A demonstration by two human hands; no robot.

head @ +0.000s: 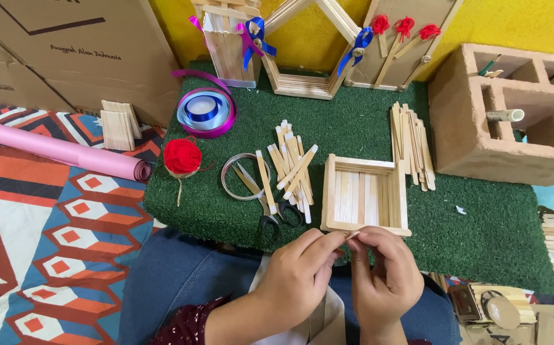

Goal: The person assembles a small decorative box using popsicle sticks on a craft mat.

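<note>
Left hand [299, 271] and right hand [385, 275] pinch one small wooden stick [351, 236] together at green mat's [481, 236] front edge | stick tray [366, 195] just behind | brown cardboard boxes [79, 51] beyond mat's back-left corner

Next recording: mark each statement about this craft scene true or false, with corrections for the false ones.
1. Both hands pinch one small wooden stick between them. True: the left hand and right hand meet on the stick.
2. The square stick tray lies on the patterned mat. False: the tray sits on the green turf board.
3. The red yarn ball rests at the board's left edge. True: the yarn ball is there.
4. The scissors lie inside the brick block. False: the scissors lie on the turf beside loose sticks; the block holds other items.
</note>
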